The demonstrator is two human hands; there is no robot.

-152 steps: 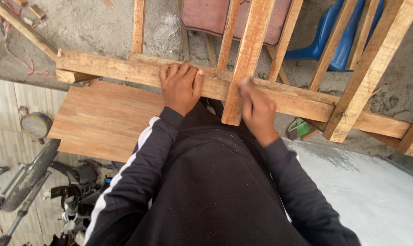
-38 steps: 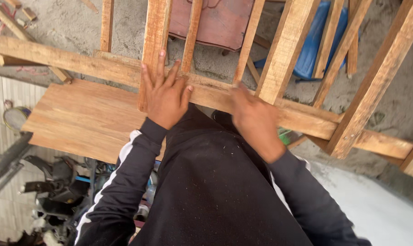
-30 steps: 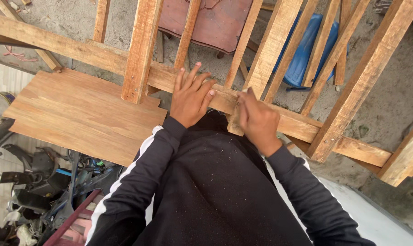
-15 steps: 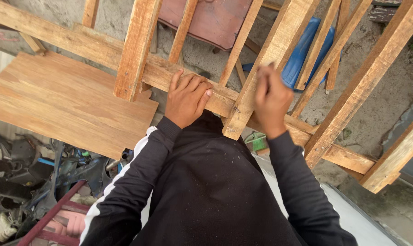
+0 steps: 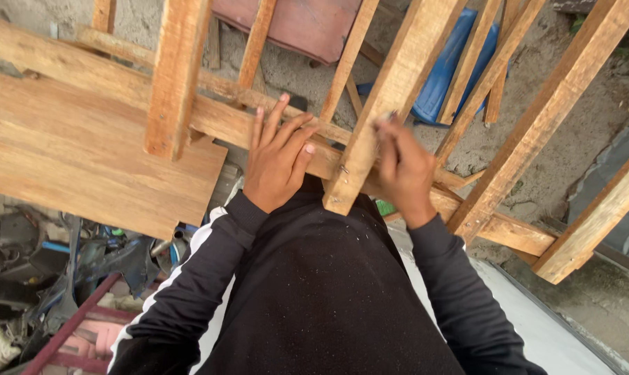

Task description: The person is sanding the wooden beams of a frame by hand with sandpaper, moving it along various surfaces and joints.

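Observation:
My left hand point(image 5: 276, 160) lies flat with fingers spread on the long horizontal wooden beam point(image 5: 106, 80). My right hand point(image 5: 403, 167) is raised against the right side of a slanted wooden rafter point(image 5: 387, 97) that crosses the beam. Its fingers are closed around a small thin object whose grey tip point(image 5: 391, 115) shows above the knuckles; motion blur hides what it is. A small nail point(image 5: 343, 169) sticks out of the rafter's lower end between my hands. Black sleeves cover both arms.
A wide wooden board point(image 5: 85, 153) is fixed at the left under another rafter point(image 5: 174, 69). More rafters point(image 5: 557, 104) slant at the right. Far below lie a red sheet point(image 5: 307, 24), a blue object point(image 5: 443, 69), scrap clutter point(image 5: 43, 278) and a grey slab point(image 5: 536, 326).
The view has shifted, so the frame sits further left. My right hand lowered slightly along the rafter's side. My left hand stays flat on the beam.

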